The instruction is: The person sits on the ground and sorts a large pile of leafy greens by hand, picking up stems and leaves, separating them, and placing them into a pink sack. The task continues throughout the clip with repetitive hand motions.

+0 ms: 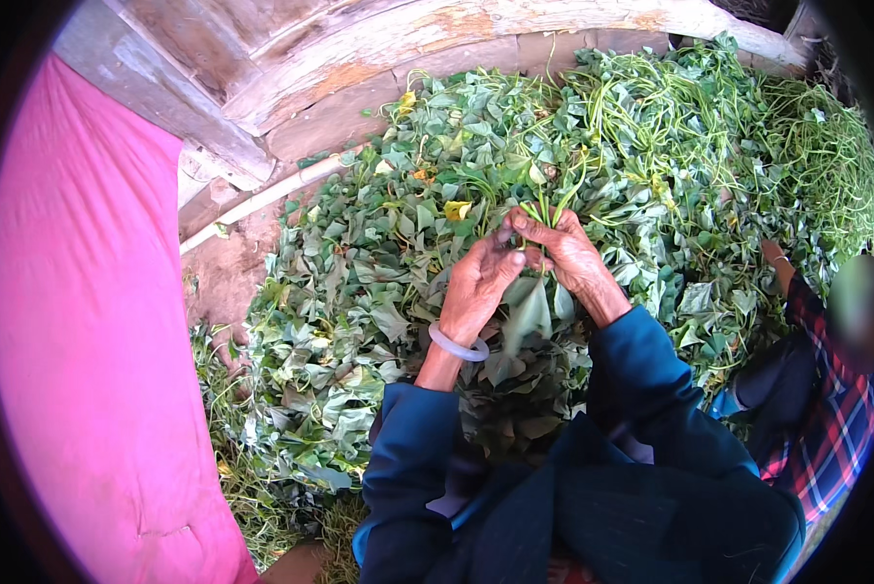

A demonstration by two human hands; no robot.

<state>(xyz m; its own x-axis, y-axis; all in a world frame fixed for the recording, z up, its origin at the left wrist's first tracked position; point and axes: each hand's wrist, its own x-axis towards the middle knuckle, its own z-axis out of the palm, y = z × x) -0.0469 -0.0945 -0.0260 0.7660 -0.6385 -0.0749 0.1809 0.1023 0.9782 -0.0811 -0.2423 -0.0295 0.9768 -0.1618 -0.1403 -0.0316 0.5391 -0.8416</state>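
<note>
My right hand (572, 252) is shut on a small bunch of green leaf stalks (545, 208), whose tips stick up past the thumb. Close against it is my left hand (481, 274), with a pale bangle (457, 343) on the wrist. Its fingers curl near the stalks, but whether they grip one is hidden. Below both hands hangs a blurred green leaf (530, 314). A broad heap of cut leafy vines (364, 255), which look like sweet potato, lies under and around my hands.
Bare stalks (824, 160) are piled at the far right. Another person in a plaid sleeve (838, 431) sits at the right, a hand (773, 254) reaching to the heap. Pink cloth (101, 314) hangs at the left. Weathered wooden beams (378, 55) and a pale pole (276, 193) border the back.
</note>
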